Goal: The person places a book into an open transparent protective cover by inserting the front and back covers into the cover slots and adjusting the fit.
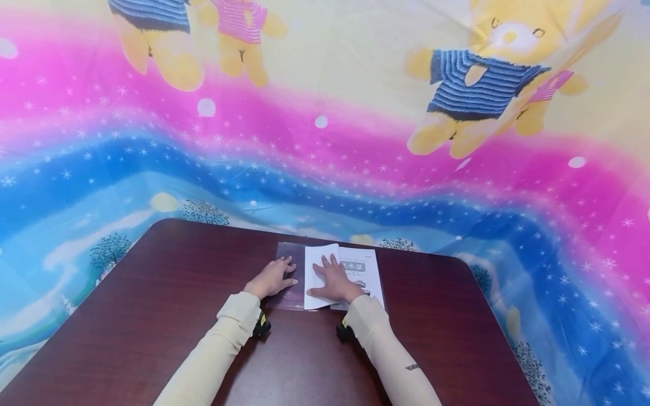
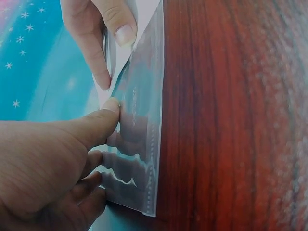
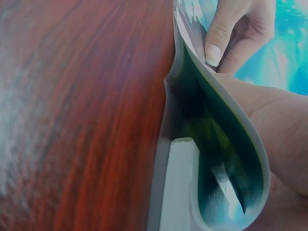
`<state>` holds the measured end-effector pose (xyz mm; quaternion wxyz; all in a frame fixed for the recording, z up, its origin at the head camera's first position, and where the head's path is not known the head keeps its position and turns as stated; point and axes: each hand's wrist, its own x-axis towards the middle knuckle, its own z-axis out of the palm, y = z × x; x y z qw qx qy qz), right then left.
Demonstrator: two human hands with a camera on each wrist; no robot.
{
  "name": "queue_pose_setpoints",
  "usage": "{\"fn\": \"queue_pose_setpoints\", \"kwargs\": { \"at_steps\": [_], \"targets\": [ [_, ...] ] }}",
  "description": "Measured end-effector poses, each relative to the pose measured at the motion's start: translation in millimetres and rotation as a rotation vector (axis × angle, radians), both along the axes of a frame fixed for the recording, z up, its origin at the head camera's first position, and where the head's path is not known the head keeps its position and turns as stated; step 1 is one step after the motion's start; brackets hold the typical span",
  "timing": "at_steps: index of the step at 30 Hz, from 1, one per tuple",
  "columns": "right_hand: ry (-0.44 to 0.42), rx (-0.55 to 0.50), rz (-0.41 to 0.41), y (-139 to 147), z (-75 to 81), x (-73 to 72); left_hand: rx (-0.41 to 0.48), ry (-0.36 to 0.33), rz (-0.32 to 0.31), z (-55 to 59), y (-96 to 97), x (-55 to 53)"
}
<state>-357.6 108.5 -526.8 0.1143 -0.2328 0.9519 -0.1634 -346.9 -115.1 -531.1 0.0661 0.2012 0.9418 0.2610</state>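
A book with a white printed cover lies near the table's far side. A clear plastic book cover extends left from under its white flap. My left hand rests on the plastic, fingers spread, with the thumb touching it close to the flap. My right hand presses on the flap with spread fingers. The right wrist view shows a dark green inner sheet curving up in a loop beside the white page block. My right fingertips are hidden there.
The dark red-brown wooden table extends around the book. Behind it hangs a cloth printed with bears and snowflakes, close to the table's far edge. A small black wrist device sits at my left cuff, and another at my right.
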Motion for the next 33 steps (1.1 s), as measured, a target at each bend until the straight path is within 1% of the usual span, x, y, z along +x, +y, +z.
{"fn": "queue_pose_setpoints", "kwargs": {
  "at_steps": [6, 14, 19, 25, 29, 30, 33],
  "targets": [
    [0.005, -0.002, 0.001, 1.2, -0.7, -2.1, -0.005, 0.005, 0.0, 0.9, 0.9, 0.2],
    [0.0, -0.045, 0.021, 8.4, -5.9, -7.0, -0.016, 0.003, -0.007, 2.5, 2.5, 0.9],
    [-0.006, -0.065, 0.019, 9.0, -5.8, -6.2, -0.028, 0.004, -0.008, -0.3, 1.9, 0.3],
    [-0.003, -0.085, 0.019, 7.3, -3.9, -5.2, -0.033, -0.009, -0.002, -0.6, 0.9, 1.4],
    [0.005, -0.088, 0.021, 7.0, -4.0, -6.2, -0.027, -0.002, -0.013, 0.3, 0.7, 1.3],
    [0.003, -0.09, 0.022, 7.2, -4.0, -6.6, -0.03, 0.008, -0.019, 0.9, 0.8, 1.6],
    [-0.011, -0.089, 0.024, 8.2, -3.4, -7.1, -0.028, 0.009, -0.026, 1.7, 1.0, 2.8]
  ]
}}
